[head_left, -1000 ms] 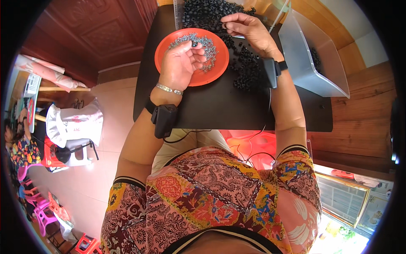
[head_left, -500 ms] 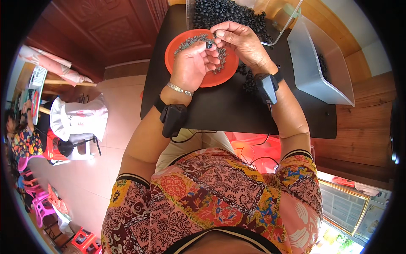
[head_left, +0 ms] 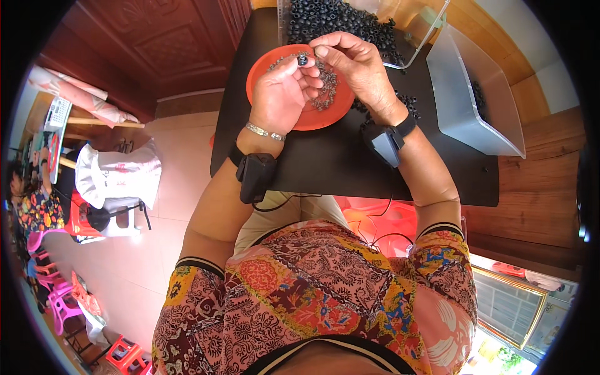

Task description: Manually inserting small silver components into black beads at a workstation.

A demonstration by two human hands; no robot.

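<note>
My left hand [head_left: 281,94] is raised over an orange plate [head_left: 328,120], pinching a small black ring-like part [head_left: 303,60] between thumb and fingers. Its other fingers curl loosely. Close beside it, my right hand [head_left: 362,72] has thumb and forefinger pressed together over the plate's far right side. Whatever the right fingertips hold is too small to make out. Small grey metal pieces [head_left: 328,94] lie scattered in the plate. Behind the hands, a clear box heaped with black ring-like parts [head_left: 331,22] stands at the table's far end.
The black table [head_left: 325,169] carries several loose black parts [head_left: 407,100] near my right wrist. To the right stands a translucent bin [head_left: 459,109] with some black parts inside. Left on the floor are a white sack [head_left: 128,172] and several plastic stools; a red stool [head_left: 125,356] is nearest.
My left hand has tipped its black part slightly up and left. The right fingertips have drawn a little apart from it, and the right wrist has turned.
</note>
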